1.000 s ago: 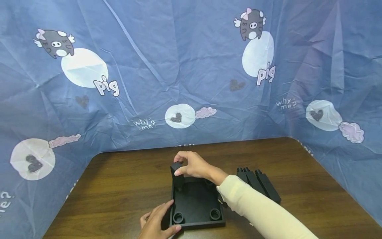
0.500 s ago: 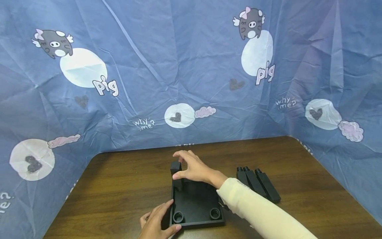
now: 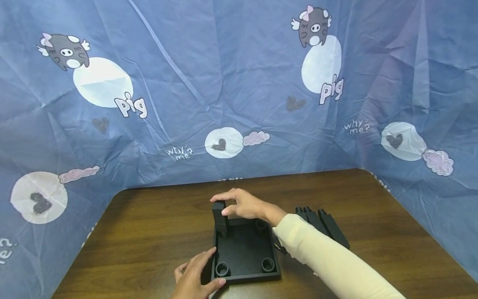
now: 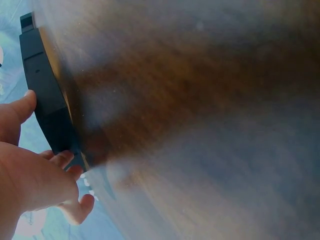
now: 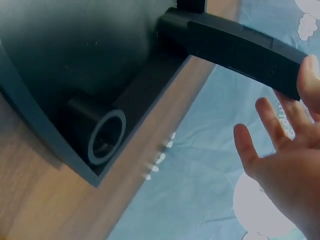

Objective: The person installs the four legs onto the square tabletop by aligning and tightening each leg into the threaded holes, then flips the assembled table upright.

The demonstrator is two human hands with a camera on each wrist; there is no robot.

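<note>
A black square panel [image 3: 244, 249] with a raised rim lies on the table, its round threaded corner sockets facing up. At its far left corner a black square table leg [image 3: 219, 218] stands upright. My right hand [image 3: 246, 205] holds the leg near its top between thumb and fingers; the right wrist view shows the thumb on the end of the leg [image 5: 240, 47]. At the near left corner, my left hand [image 3: 196, 274] grips the panel, thumb on the near rim and fingers along the left side. The leg's lower end, at the socket, is partly hidden.
Several loose black legs [image 3: 332, 226] with threaded ends lie to the right of the panel, partly covered by the right sleeve [image 3: 317, 257]. A small dark object [image 3: 279, 245] sits by the panel's right edge. Blue printed fabric [image 3: 231, 83] hangs behind the wooden table [image 3: 149, 232].
My right fingers loosened and spread off the leg half a second ago, then came back around its top. The leg has turned slightly in place. My left hand stays at the panel's corner.
</note>
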